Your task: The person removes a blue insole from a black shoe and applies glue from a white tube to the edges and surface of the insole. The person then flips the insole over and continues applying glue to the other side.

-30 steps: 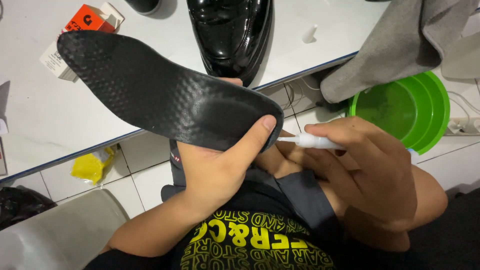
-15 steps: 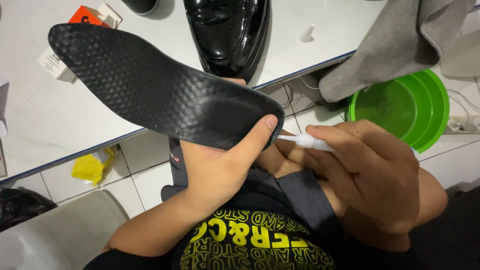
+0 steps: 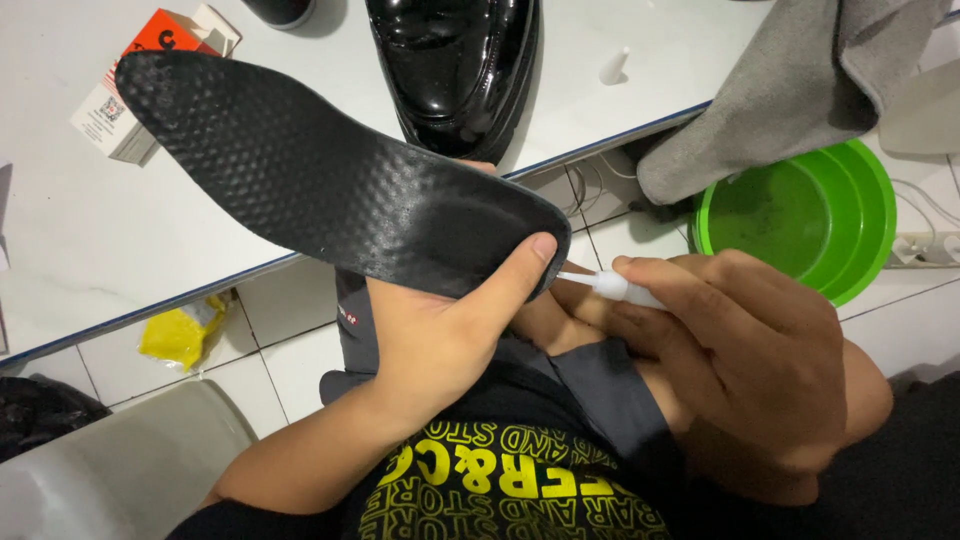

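We hold the black insole [image 3: 330, 175] by its heel in our left hand [image 3: 440, 340], thumb on top, its long way running to the upper left of the frame. Our right hand [image 3: 750, 370] is closed around a small white glue tube [image 3: 615, 288], and the tip points left, just beside the heel edge.

Your one head camera looks steeply down, close over your lap; the white surface [image 3: 330, 40] fills the frame's upper left.

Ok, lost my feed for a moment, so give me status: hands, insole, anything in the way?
Left hand grips black textured insole at heel. Right hand holds small white nozzled tube, tip at heel edge. Nothing between them.
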